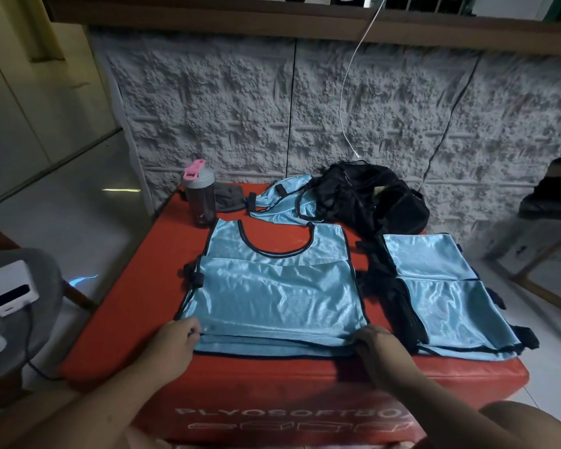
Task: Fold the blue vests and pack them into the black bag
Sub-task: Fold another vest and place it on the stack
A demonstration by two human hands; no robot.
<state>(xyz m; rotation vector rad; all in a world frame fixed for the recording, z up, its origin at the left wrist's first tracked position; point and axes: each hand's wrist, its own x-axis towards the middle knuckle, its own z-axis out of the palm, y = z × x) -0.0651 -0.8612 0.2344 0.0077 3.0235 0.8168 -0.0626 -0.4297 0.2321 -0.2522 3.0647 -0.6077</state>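
Vest point(274, 296): blue, black-trimmed, flat on the red box point(136, 322), near edge toward the person, neck opening at the far side. Lower half doubled up over the upper part; fold edge runs across below the neckline.

Left hand point(175, 343) at the vest's near-left corner. Fingers point(193, 328) curled, pinching the hem there. Right hand point(378, 346) at the near-right corner, fingers point(365, 340) curled down over the hem, gripping it. Both forearms reach in from the bottom of the frame.

Folded stack point(447, 296) of blue vests just right of the first vest, on the same box, black straps showing along its left and right sides. Loose vest point(282, 202) crumpled at the far side, touching the bag point(370, 196). Bag is black, slumped at the far right of the box against the grey textured wall point(240, 102); whether it is open, cannot tell.

Bottle point(201, 196), pink-lidded, upright at the far-left corner of the box, grey cloth point(229, 197) just beside it. White cable point(347, 92) hangs down the wall behind the bag. Stool point(42, 286) left of the box carries a white device point(10, 286).
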